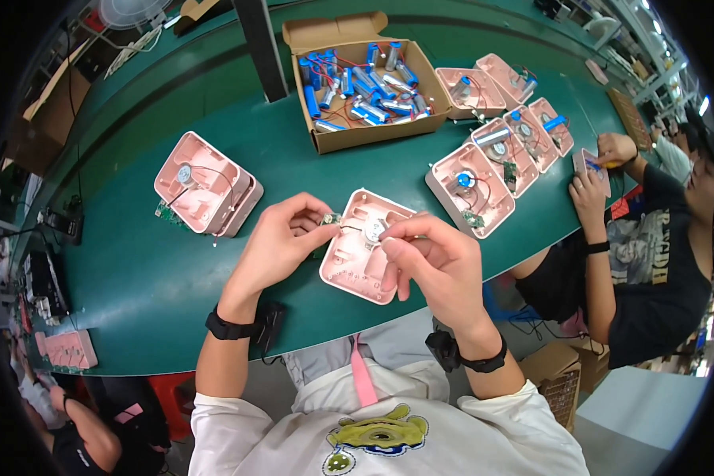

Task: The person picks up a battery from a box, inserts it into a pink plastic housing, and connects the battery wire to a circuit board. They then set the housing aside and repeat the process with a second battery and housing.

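A square pink plastic housing (346,275) lies open side up on the table in front of me. My left hand (282,238) is at its left edge, thumb and fingers pinching a small green circuit board (332,219). Dark thin wire runs from the board toward a round silver speaker (374,231) inside the housing. My right hand (435,262) reaches over the housing's right side, with thumb and index finger closed at the speaker's edge. Those fingers hide part of the speaker and the housing's right wall.
Stacked pink housings (202,186) stand to the left. A cardboard box (373,136) of blue cylindrical batteries sits at the back. Several wired pink housings (468,190) line the right side. A co-worker's hands (591,194) handle another housing at far right. A metal post (260,51) rises behind.
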The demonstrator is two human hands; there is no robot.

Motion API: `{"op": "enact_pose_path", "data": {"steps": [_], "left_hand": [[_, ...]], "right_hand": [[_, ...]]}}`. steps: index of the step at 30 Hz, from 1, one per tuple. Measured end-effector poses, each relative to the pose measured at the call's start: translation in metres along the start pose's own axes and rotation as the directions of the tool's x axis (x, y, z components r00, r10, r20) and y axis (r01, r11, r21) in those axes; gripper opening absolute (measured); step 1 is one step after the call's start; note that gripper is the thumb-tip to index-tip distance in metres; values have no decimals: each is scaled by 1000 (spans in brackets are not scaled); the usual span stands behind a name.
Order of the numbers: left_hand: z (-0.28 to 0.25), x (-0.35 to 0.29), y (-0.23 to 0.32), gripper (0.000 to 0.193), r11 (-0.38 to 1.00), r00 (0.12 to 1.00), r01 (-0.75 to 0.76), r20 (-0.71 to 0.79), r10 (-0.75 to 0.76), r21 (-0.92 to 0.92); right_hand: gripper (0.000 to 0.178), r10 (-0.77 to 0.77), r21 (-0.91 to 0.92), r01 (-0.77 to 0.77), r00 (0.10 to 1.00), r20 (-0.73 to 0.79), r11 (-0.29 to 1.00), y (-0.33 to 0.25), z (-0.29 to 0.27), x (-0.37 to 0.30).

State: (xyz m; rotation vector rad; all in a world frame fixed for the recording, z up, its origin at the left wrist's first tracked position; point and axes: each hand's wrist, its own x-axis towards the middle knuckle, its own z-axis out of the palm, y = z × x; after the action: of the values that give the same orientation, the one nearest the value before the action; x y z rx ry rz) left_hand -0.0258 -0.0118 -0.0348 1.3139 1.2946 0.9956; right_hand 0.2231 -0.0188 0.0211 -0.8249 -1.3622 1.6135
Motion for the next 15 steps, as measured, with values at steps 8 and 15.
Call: {"op": "enact_pose_path", "data": {"steps": [8,15], "left_hand": [[-13,-13,-11,22,1000,1000,6,24,-6,6],[-18,-22,-30,21,1000,999,5,39,-5,-6]], "right_hand": [[9,-1,12,2,998,-61,1000,6,18,0],[8,16,-115,-22,999,-52,993,16,23,-4]]}}
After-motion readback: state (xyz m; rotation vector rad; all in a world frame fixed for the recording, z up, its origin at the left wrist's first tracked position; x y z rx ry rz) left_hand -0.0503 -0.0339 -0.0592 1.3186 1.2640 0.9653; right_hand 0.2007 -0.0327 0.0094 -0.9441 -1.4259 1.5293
